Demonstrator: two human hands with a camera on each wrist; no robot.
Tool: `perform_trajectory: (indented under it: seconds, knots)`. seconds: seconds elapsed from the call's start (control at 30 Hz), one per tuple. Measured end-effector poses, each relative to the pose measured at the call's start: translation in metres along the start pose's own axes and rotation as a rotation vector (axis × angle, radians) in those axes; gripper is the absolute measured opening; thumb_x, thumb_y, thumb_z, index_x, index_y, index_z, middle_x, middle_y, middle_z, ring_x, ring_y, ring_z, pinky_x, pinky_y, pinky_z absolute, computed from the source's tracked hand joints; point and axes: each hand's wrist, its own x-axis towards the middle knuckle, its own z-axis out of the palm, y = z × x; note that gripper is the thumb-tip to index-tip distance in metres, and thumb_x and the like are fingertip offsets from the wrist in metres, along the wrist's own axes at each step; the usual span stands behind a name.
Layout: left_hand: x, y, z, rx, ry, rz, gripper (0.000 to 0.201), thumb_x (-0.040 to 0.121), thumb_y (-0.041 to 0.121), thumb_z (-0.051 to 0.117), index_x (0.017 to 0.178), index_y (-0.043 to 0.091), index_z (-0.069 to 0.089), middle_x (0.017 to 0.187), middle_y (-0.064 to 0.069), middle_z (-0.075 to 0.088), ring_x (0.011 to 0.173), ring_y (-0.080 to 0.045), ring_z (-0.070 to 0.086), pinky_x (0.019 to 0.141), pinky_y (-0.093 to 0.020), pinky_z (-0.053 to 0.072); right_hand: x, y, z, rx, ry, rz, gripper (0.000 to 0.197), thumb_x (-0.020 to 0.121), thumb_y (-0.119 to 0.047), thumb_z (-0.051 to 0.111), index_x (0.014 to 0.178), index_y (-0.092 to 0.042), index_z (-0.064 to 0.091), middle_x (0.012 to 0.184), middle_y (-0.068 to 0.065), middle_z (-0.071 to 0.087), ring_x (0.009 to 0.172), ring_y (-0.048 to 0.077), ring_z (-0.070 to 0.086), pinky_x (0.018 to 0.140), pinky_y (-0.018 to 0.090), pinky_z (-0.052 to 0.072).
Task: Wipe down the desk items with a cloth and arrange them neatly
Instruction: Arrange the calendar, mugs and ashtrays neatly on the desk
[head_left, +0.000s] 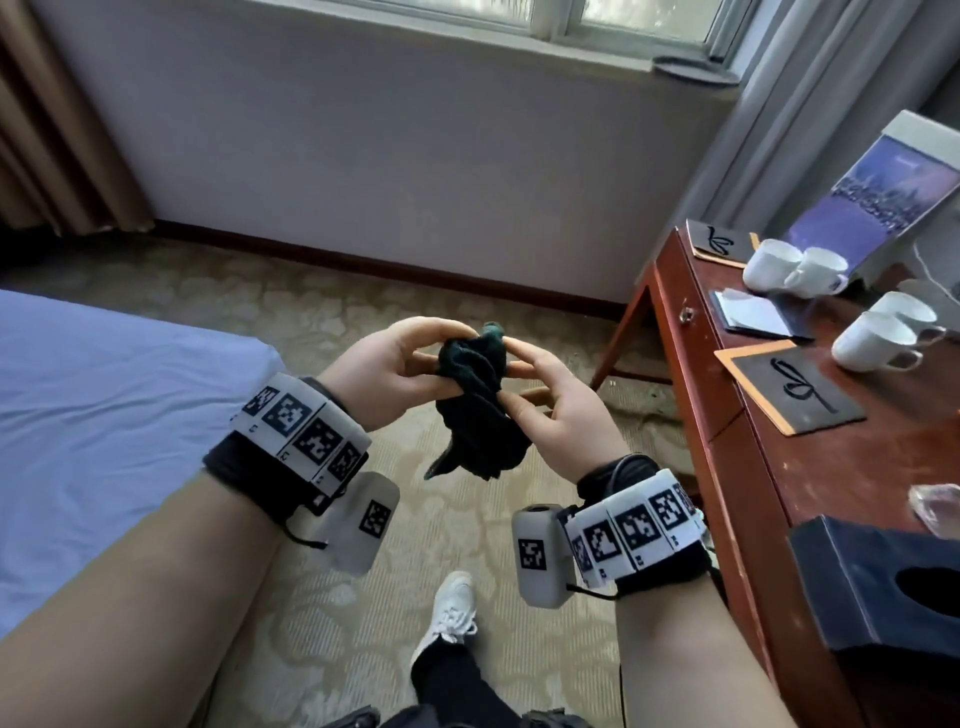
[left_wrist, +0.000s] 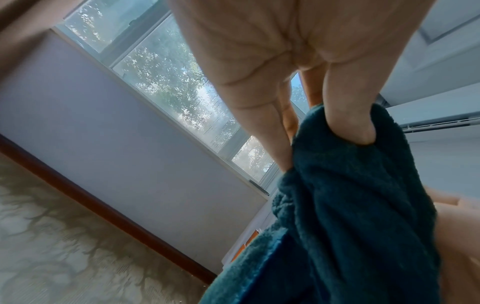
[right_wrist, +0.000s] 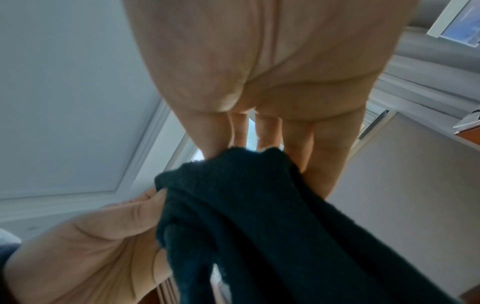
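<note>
Both hands are pinching the cloth (head_left: 475, 395) at centre frame, over the carpet and left of the counter (head_left: 826, 467): left hand (head_left: 384, 371) thumb and fingers nipping its upper edge, right hand (head_left: 558, 410) doing likewise. It is looking soft, light and floppy, sagging in folds, so bunching it into a pad should be giving a firmer hold for wiping. At right, white cups (head_left: 878, 338) are likely fragile; handles seem the safest hold. Two dark cards (head_left: 800, 392) are bearing only a looping logo, no readable writing.
</note>
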Motion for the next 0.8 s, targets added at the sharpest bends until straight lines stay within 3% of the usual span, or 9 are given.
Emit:
perform_trajectory:
  seconds: [0.07,0.17,0.23,0.43,0.63,0.8]
  knots:
    - [0.042,-0.008,-0.010,0.025,-0.003,0.020,0.036,0.074,0.015,0.066,0.102,0.035,0.058,0.112,0.001,0.054,0.098,-0.016,0.064,0.088,-0.027,0.052,0.042,0.014,-0.008,-0.016,0.039,-0.011,0.038,0.090,-0.019,0.058,0.125,-0.028,0.048,0.103,-0.018,0.055,0.090,0.000,0.057,0.074,0.009,0.048]
    - [0.111,-0.021,-0.027,0.057,-0.015,0.018,0.043,0.080,-0.003,0.066,0.101,0.035,0.058,0.110,0.000,0.053,0.098,-0.015,0.062,0.090,-0.028,0.050,0.114,0.035,-0.027,-0.053,0.084,-0.011,0.022,0.089,-0.018,0.059,0.110,-0.024,0.052,0.093,-0.016,0.057,0.086,0.000,0.057,0.071,0.006,0.045]
    - [0.159,-0.023,-0.038,0.077,-0.034,0.012,0.046,0.080,-0.006,0.064,0.100,0.035,0.058,0.109,0.000,0.056,0.097,-0.009,0.062,0.090,-0.024,0.050,0.162,0.042,-0.045,-0.074,0.072,-0.001,0.017,0.090,-0.019,0.058,0.104,-0.026,0.050,0.089,-0.017,0.056,0.082,-0.002,0.056,0.069,0.006,0.044]
    - [0.298,-0.022,-0.066,0.060,-0.026,0.050,0.043,0.079,-0.006,0.064,0.100,0.031,0.059,0.109,-0.002,0.061,0.095,-0.007,0.064,0.088,-0.024,0.052,0.290,0.057,-0.103,-0.140,0.114,-0.011,0.013,0.089,-0.018,0.059,0.099,-0.022,0.051,0.085,-0.011,0.058,0.080,0.013,0.060,0.075,0.024,0.050]
    - [0.426,-0.046,-0.084,0.115,-0.051,0.076,0.046,0.080,-0.004,0.066,0.099,0.038,0.059,0.104,0.005,0.064,0.089,0.000,0.063,0.087,-0.019,0.049,0.401,0.087,-0.153,-0.218,0.141,0.009,0.012,0.088,-0.017,0.059,0.100,-0.016,0.055,0.079,-0.015,0.056,0.074,0.009,0.058,0.071,0.018,0.046]
    - [0.555,-0.070,-0.099,0.059,-0.039,0.073,0.040,0.082,-0.002,0.063,0.097,0.035,0.058,0.095,0.008,0.067,0.082,0.004,0.064,0.076,-0.017,0.053,0.516,0.126,-0.196,-0.256,0.173,0.013,0.010,0.089,-0.019,0.058,0.098,-0.019,0.055,0.077,-0.016,0.056,0.069,0.000,0.056,0.064,0.009,0.043]
